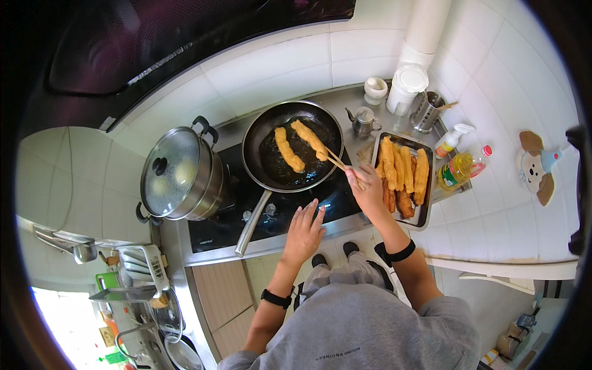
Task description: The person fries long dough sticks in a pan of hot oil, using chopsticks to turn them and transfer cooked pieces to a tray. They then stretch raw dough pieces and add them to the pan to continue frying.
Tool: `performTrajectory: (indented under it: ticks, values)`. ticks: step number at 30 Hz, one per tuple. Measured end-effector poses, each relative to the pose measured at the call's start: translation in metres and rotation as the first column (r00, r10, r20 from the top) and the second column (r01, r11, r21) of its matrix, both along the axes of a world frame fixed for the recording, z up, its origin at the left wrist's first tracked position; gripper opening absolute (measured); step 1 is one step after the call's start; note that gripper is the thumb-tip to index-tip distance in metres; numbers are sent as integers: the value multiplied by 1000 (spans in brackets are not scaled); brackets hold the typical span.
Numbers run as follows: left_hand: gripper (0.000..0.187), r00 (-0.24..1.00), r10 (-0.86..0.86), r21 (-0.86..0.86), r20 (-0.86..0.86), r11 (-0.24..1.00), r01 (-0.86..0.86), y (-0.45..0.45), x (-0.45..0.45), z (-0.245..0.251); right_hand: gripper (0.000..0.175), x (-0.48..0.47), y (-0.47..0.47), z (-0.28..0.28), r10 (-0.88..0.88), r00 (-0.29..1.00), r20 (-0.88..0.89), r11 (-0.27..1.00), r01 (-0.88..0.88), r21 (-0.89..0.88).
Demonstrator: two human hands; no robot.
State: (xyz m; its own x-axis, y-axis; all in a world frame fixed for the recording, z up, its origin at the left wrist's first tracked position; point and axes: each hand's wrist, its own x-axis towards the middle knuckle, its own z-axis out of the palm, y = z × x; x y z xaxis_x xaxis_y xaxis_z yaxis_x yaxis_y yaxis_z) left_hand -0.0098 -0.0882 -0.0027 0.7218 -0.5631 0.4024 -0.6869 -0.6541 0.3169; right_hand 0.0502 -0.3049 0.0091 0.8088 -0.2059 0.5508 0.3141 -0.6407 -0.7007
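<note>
My right hand (364, 185) holds a pair of wooden chopsticks (336, 162), their tips at the lower end of a golden fried dough stick (309, 138) in the frying pan (248, 157). Left of it in the dark oil lies a second dough stick (289, 150). My left hand (304, 231) hangs over the front of the black hob (335, 202), fingers apart, holding nothing. The pan's metal handle (253, 224) points towards me, left of that hand. Beside my right hand, a metal tray (426, 213) bears several fried dough sticks (398, 166), some darker ones underneath.
A lidded steamer pot (194, 185) stands on the hob's left. Behind the tray are a small metal pot (364, 121), a stone mortar (375, 90), a white tub (407, 90) and a utensil holder (427, 113). A spray bottle (448, 142) and an oil bottle (455, 171) stand right.
</note>
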Motion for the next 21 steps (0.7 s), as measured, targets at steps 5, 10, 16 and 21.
performTrajectory:
  ticks: [5,10,16,21]
  values:
    - [73,999,-2,-6,-35,1000,1,1,-9,-8,18,-20,1,7,122,993,1,970,-119,-211]
    - [69,999,2,22,-46,1000,-1,0,-14,-11,21,-31,3,6,243,970,-33,905,-239,-354]
    - [59,994,66,46,-92,997,-62,2,-24,-15,23,-39,4,5,357,934,-31,838,-335,-432]
    - [41,964,104,76,-245,993,-88,12,-26,-35,21,-33,5,6,376,927,-2,836,-340,-431]
